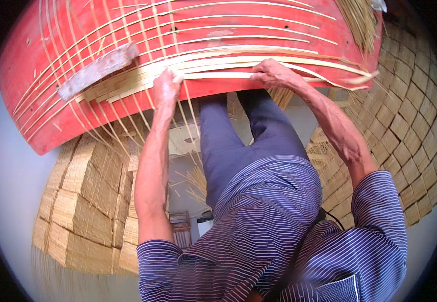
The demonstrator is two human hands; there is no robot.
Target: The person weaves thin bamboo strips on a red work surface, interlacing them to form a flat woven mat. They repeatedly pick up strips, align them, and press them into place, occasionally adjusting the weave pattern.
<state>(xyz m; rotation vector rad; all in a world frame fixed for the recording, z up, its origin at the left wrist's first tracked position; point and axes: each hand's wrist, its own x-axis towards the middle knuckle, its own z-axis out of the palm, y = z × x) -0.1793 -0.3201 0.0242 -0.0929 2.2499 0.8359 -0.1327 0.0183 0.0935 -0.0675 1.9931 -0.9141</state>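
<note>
A flat, pale bamboo-like strip (216,75) runs level between my two hands along the near edge of a red board (228,27). My left hand (167,90) is closed on it where it meets the upright strips. My right hand (275,74) pinches it farther right, fingertips pressed together. To the left of my left hand, a partly woven band (123,84) of crossing strips lies on the board. A whitish, rough-surfaced bar (97,71) rests slantwise across the weaving. More long strips (274,61) lie just beyond my hands, running to the right.
A bundle of thin strips (357,22) lies at the board's far right. Stacked woven pieces (85,206) stand at left, and a larger stack (405,126) at right. Loose strip ends (196,183) lie on the floor by my legs. Upright strips hang over the board's near edge.
</note>
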